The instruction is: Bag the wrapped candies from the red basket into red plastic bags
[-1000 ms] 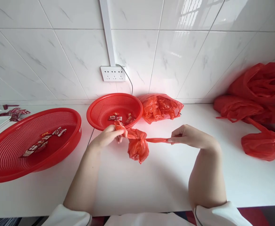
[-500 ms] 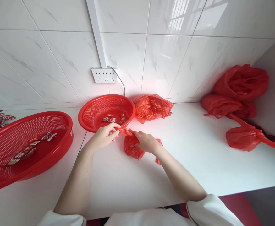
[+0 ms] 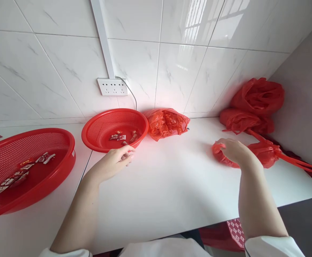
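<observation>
My right hand [image 3: 234, 151] is closed on a small red plastic bag [image 3: 221, 159] on the right of the white counter. This bag lies beside a knotted red bag [image 3: 266, 153], which is partly hidden behind my wrist. My left hand [image 3: 118, 160] holds nothing. Its fingers are loosely bent, with the thumb apart, just in front of the smaller red basket [image 3: 87, 141]. Several small wrapped packets [image 3: 122, 137] lie inside that basket.
A larger red basket [image 3: 71, 150] on the left holds more packets [image 3: 10, 180]. Against the wall sits an open red bag of crumpled plastic [image 3: 169, 125]. Two full red bags [image 3: 260, 96] are stacked in the right corner. A socket strip [image 3: 113, 86] is fixed to the tiles.
My right hand has carried the small red bag from the middle of the counter to the right. My left hand has let go of it and stayed near the smaller basket. The view has shifted right.
</observation>
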The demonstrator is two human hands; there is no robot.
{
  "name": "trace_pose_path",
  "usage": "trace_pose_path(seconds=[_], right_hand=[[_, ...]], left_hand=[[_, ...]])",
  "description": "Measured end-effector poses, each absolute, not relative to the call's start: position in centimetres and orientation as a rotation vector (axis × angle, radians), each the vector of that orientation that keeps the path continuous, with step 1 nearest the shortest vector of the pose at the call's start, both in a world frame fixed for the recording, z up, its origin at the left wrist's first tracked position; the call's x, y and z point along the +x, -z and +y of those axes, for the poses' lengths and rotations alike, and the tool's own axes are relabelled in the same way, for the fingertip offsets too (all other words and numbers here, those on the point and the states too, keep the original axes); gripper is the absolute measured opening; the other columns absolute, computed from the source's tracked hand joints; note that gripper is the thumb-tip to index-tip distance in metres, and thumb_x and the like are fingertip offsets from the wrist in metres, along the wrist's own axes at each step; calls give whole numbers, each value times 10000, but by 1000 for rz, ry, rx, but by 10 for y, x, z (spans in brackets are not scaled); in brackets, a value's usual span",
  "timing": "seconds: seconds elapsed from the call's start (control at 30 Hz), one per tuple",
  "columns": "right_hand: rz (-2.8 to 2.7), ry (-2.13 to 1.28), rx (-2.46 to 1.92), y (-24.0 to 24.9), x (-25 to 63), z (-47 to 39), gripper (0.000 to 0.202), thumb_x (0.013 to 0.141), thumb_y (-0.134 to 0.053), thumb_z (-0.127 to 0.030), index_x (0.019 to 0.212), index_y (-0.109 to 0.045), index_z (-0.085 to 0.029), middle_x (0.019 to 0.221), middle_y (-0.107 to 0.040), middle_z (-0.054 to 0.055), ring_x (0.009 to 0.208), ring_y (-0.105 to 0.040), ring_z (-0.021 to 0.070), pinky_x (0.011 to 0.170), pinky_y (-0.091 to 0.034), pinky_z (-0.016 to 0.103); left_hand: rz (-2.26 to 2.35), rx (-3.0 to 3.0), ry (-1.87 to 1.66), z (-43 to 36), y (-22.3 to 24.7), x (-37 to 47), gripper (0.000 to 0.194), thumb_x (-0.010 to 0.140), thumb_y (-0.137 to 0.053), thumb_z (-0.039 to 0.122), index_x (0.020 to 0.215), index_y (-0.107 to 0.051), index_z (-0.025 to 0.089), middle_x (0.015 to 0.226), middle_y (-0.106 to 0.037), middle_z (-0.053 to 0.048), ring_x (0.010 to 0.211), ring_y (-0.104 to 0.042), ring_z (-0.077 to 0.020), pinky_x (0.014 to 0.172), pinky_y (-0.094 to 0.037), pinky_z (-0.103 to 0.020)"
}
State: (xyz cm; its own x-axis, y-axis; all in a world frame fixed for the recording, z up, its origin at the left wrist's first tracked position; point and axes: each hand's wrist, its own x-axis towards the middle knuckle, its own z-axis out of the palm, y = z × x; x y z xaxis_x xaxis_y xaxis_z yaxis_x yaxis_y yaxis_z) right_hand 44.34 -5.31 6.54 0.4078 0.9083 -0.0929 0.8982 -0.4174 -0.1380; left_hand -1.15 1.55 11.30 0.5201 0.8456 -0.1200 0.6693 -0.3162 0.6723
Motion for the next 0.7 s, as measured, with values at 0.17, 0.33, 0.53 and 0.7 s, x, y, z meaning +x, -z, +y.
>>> trace_pose_path(seconds=[0.17, 0.33, 0.53, 0.7], right_hand=[[-1877, -199, -2073, -67, 391, -3, 259, 884, -470, -247, 1061, -656, -211, 1113, -678, 84, 990, -615, 233, 854, -444, 341], [-1704, -388, -1942, -37, 331, 81, 266, 897, -475, -283, 1053, -656, -167, 1128, -668, 117, 1035, -601, 231, 886, -426, 320], [-1421, -488, -1959, 6, 302, 128, 337, 739, -640, -328, 1006, -623, -123, 1189, -573, 209, 1094, -539, 332, 830, -451, 395], [-1231, -658, -1741, 19, 307, 121, 274, 829, -441, -400, 875, -572, -165, 982, -628, 129, 908, -598, 245, 746, -499, 357]], left_hand=[[1180, 2081, -326, 15, -112, -9, 327, 877, -452, 490, 1071, -607, 278, 894, -659, -33, 816, -643, -218, 717, -484, -322], [1166, 2079, -331, 14, -109, -10, 332, 876, -454, 488, 1081, -602, 273, 901, -659, -43, 804, -638, -223, 713, -486, -328], [1181, 2051, -316, 14, -108, -12, 329, 885, -458, 484, 1093, -608, 278, 900, -664, -36, 809, -631, -214, 733, -483, -332], [1083, 1998, -430, 17, -94, -8, 330, 869, -511, 461, 1102, -634, 263, 989, -668, -62, 907, -638, -231, 792, -498, -355]])
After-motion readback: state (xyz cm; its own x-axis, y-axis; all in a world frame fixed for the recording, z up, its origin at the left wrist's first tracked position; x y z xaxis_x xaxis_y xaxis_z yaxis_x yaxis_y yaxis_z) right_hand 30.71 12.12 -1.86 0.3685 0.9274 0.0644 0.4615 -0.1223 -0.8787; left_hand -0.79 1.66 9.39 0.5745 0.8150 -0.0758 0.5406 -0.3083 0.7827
